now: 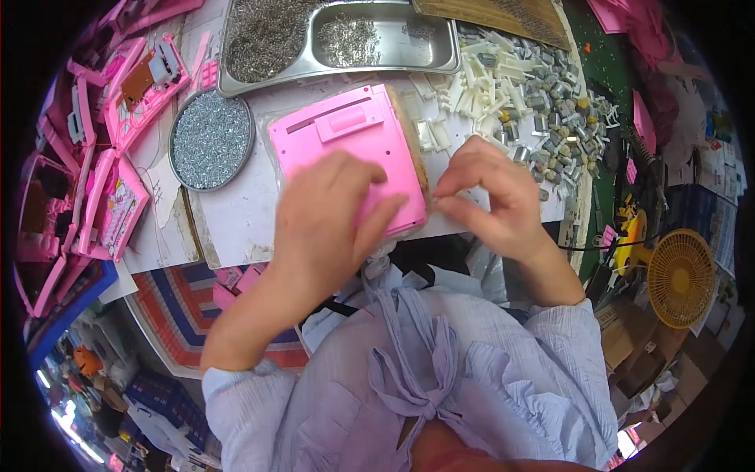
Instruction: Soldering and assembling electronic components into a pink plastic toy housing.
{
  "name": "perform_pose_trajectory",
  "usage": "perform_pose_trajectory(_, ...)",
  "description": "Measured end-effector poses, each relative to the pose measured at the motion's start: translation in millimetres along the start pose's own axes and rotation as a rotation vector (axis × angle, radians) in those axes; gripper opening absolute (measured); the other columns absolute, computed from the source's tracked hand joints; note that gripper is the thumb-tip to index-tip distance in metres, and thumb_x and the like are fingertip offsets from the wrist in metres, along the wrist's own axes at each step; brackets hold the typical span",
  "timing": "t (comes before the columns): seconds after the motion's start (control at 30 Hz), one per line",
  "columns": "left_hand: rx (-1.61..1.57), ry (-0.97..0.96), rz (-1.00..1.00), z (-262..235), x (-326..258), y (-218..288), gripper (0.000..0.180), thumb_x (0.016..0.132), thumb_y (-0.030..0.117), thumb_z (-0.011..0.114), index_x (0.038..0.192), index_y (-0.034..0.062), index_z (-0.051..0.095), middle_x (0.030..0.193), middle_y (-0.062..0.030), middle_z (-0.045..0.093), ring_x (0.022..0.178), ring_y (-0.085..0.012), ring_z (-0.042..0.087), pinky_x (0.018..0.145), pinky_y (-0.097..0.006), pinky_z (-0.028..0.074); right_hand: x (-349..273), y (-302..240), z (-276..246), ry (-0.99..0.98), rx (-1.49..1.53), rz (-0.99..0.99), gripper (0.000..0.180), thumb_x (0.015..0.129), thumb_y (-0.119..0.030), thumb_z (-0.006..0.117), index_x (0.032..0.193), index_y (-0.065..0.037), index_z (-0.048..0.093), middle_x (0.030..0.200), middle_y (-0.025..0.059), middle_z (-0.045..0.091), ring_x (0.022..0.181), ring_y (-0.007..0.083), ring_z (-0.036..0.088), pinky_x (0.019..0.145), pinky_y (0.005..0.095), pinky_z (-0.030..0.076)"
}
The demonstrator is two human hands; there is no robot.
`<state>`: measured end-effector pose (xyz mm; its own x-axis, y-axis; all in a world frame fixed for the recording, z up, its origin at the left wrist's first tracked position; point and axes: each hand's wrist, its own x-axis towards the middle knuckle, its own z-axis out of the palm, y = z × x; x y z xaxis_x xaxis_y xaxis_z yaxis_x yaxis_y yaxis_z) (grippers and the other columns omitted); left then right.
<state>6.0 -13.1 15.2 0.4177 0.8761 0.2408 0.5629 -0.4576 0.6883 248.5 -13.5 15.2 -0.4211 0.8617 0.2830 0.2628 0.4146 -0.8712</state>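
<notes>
Fingers spread, the left hand arches over a pink plastic case on the worktop; the right hand nearly closes thumb to forefinger, any pinch unclear. Probably light, stiff and slick, the case suits an opposite-edge grip.
</notes>
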Motion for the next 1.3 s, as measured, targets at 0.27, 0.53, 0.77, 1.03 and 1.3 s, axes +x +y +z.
perform_pose_trajectory(0.27, -1.091, -0.361, -0.669, -14.9, -37.2, 16.1, 0.013, 0.100, 0.013, 0.069, 0.102, 0.0003, 0.071, 0.084, 0.0009, 0.069, 0.070, -0.0018, 0.055, 0.060, -0.020, 0.043, 11.1, -18.4, 19.1, -0.205, -0.207, -0.375, 0.032, 0.074, -0.016, 0.086, 0.095, -0.007, 0.063, 0.084, 0.0053, 0.065, 0.078, 0.0276, 0.062, 0.065, 0.0379, 0.051)
perform_pose_trajectory(0.53, -1.019, -0.328, -0.711, -22.9, -42.2, 12.9, 0.008, 0.100, 0.009, 0.067, 0.098, 0.0015, 0.069, 0.080, 0.0035, 0.064, 0.068, -0.0018, 0.051, 0.058, -0.021, 0.040, 8.1, -23.0, 29.9, -0.163, -0.187, -0.289, 0.022, 0.079, -0.012, 0.080, 0.094, -0.006, 0.065, 0.083, 0.0060, 0.065, 0.079, 0.0266, 0.063, 0.065, 0.0366, 0.052)
perform_pose_trajectory(0.77, -0.444, 0.051, -0.353, -17.2, -41.4, -5.4, 0.010, 0.099, 0.005, 0.060, 0.090, 0.0000, 0.061, 0.073, -0.0048, 0.054, 0.062, -0.0129, 0.047, 0.057, -0.028, 0.039, 8.1, -12.2, 12.9, -0.031, 0.255, 0.288, 0.011, 0.084, 0.009, 0.073, 0.094, 0.004, 0.069, 0.098, 0.0148, 0.072, 0.088, 0.0202, 0.068, 0.080, 0.0323, 0.054)
perform_pose_trajectory(1.03, -0.380, 0.111, -0.246, -24.7, -56.0, -14.4, 0.008, 0.096, 0.002, 0.062, 0.089, -0.0003, 0.062, 0.077, -0.0074, 0.057, 0.061, -0.0151, 0.049, 0.056, -0.028, 0.039, 10.2, -2.7, 11.3, -0.066, 0.136, 0.335, 0.017, 0.083, 0.007, 0.075, 0.100, 0.002, 0.075, 0.101, 0.0136, 0.072, 0.089, 0.0209, 0.069, 0.076, 0.0310, 0.054)
perform_pose_trajectory(1.3, -0.284, 0.155, -0.208, -24.6, -67.7, -7.5, 0.010, 0.089, -0.003, 0.073, 0.097, 0.0012, 0.069, 0.089, -0.0088, 0.069, 0.063, -0.0113, 0.058, 0.054, -0.024, 0.044, 4.5, 8.7, 28.5, -0.043, -0.203, 0.113, 0.024, 0.076, -0.004, 0.082, 0.099, -0.012, 0.083, 0.114, 0.0060, 0.067, 0.104, 0.0205, 0.053, 0.092, 0.0329, 0.041)
